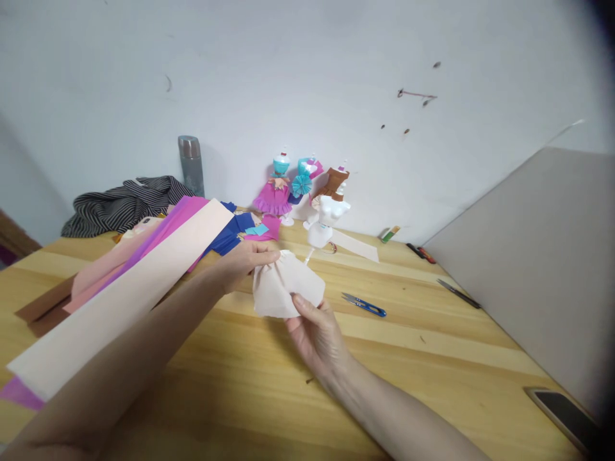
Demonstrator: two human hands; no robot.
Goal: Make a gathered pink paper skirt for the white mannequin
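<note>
The left hand [245, 259] pinches the gathered top of a pale pink paper skirt [287, 285], fingers closed on it. The right hand [317, 333] grips its lower edge. The skirt is held just above the tabletop [432, 358], near the white mannequin [324, 221]. Risk: the thin paper may tear or the gathers slip loose if the hands pull apart. The blue snips [364, 305] lie close by.
</note>
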